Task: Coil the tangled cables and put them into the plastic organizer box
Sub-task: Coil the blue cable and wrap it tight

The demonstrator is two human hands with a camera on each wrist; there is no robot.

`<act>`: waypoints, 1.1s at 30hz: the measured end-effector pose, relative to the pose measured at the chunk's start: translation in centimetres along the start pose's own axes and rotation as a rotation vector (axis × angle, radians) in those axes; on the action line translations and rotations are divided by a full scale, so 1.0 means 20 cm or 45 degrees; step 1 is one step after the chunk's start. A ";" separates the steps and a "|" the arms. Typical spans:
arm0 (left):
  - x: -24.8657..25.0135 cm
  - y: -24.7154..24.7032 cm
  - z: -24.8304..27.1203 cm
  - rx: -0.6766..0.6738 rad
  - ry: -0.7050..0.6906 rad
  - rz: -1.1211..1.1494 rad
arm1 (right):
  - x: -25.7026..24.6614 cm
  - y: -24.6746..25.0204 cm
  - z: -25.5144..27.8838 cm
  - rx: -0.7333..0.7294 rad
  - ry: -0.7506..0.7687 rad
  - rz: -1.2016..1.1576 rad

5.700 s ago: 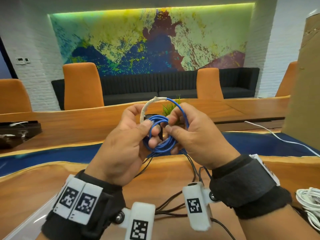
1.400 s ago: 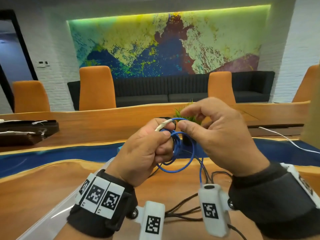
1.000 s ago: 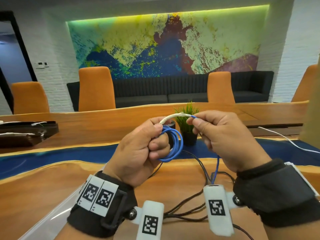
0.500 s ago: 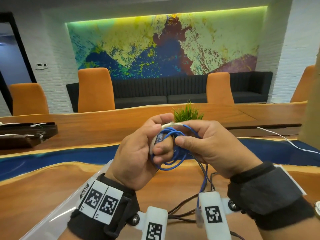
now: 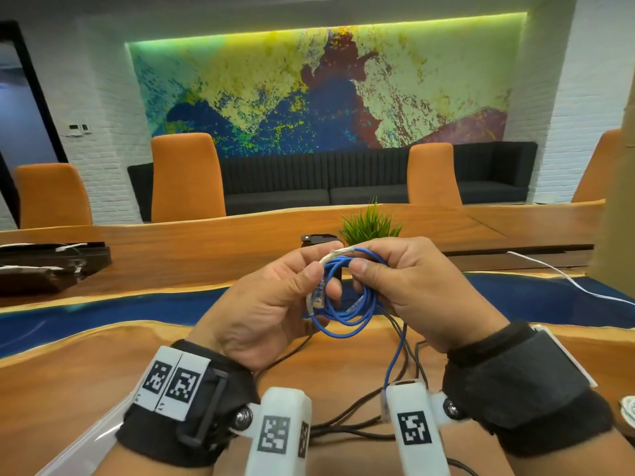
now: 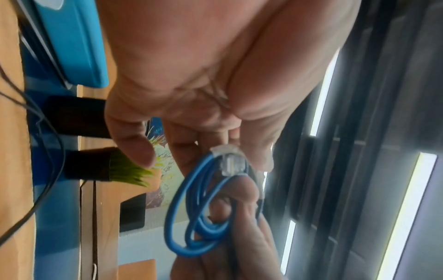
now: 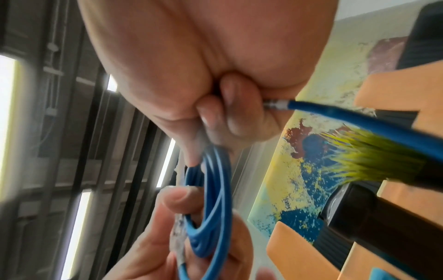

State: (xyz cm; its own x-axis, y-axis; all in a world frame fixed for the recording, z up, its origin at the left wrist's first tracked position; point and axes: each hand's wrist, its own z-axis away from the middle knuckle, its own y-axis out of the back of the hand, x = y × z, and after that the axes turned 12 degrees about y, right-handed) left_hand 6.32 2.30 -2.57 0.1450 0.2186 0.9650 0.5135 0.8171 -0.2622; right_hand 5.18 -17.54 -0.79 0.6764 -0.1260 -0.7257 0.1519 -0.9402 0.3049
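A thin blue network cable [image 5: 347, 312] is wound into a small coil held up above the wooden table [image 5: 103, 365]. My left hand [image 5: 271, 300] grips the coil's left side, with the clear plug [image 5: 318, 297] and a white taped stretch [image 5: 338, 254] by its thumb. My right hand [image 5: 409, 286] pinches the coil's top right, and a loose blue tail [image 5: 395, 359] hangs below it. The left wrist view shows the plug [image 6: 228, 161] against the coil [image 6: 189, 217]. The right wrist view shows the coil [image 7: 213, 199] edge-on. A clear plastic box edge [image 5: 79, 444] lies at the lower left.
Black cables [image 5: 343, 424] sprawl on the table under my wrists. A small potted green plant [image 5: 369, 226] and a black device [image 5: 318, 239] stand behind my hands. A white cable [image 5: 556, 276] runs at the right. Orange chairs [image 5: 187, 176] and a dark sofa [image 5: 343, 187] line the far side.
My right hand pulled the taped end out to the right, then came back to the coil and laid another turn on it. The hanging tail is shorter now.
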 end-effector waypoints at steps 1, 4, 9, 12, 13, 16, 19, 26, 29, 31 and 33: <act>0.00 0.01 0.00 0.036 0.004 -0.070 | 0.00 0.00 0.00 -0.012 0.015 0.039; 0.01 0.02 0.01 0.131 -0.014 -0.240 | 0.01 -0.01 0.00 -0.031 0.057 0.139; 0.03 0.05 0.02 0.168 -0.022 -0.416 | 0.03 -0.03 0.00 -0.053 0.128 0.291; 0.02 0.07 0.02 0.157 -0.005 -0.513 | 0.03 -0.04 0.00 -0.061 0.139 0.250; 0.01 0.08 0.02 0.136 0.004 -0.491 | 0.03 -0.04 0.00 -0.061 0.134 0.226; 0.00 0.08 0.02 0.040 0.049 -0.370 | 0.03 -0.03 0.01 -0.055 0.090 0.087; -0.01 0.09 0.03 -0.119 0.077 -0.272 | 0.02 -0.01 0.02 -0.101 0.028 -0.122; -0.01 0.03 0.02 0.044 -0.044 -0.175 | 0.01 0.05 0.01 0.067 -0.085 -0.265; 0.06 0.06 0.04 0.238 -0.111 -0.139 | 0.07 0.13 0.01 0.205 -0.063 0.017; 0.10 0.06 0.07 0.321 -0.152 -0.151 | 0.10 0.15 0.00 0.249 -0.022 0.202; 0.11 0.04 0.08 0.356 -0.177 -0.189 | 0.13 0.14 -0.01 0.211 0.023 0.490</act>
State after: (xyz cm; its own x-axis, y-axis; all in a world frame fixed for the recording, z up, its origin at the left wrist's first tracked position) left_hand 5.76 4.31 -0.64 -0.0407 0.1410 0.9892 0.2660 0.9558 -0.1253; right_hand 7.43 -20.38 -1.78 0.6738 -0.4739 -0.5669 -0.2315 -0.8640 0.4471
